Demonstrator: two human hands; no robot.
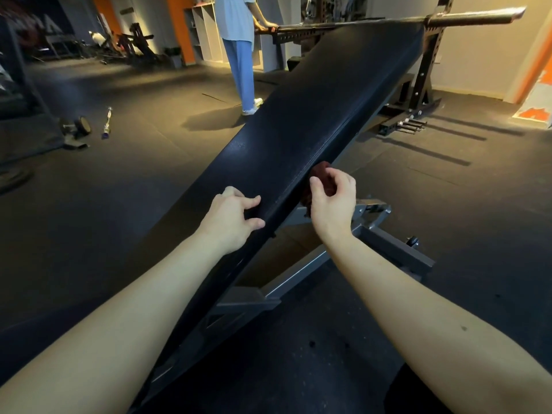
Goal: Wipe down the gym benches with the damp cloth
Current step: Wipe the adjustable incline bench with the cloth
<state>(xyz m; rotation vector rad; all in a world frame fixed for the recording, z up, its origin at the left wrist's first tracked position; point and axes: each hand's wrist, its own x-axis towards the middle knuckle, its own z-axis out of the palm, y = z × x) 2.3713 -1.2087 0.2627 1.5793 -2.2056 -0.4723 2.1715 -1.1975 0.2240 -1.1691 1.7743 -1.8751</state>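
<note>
Right hand (331,201) bunches the cloth (322,171) against the bench (313,100) side; left hand (233,219) grips its top edge. The cloth, perhaps loosely pinched, could drop.

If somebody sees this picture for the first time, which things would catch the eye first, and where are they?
The long black bench pad dominates, running slantwise from lower left up to the barbell at top right. Near the middle, the left hand grips its left edge while the right hand holds a dark red cloth against its right side. Another person stands behind, top centre.
</note>
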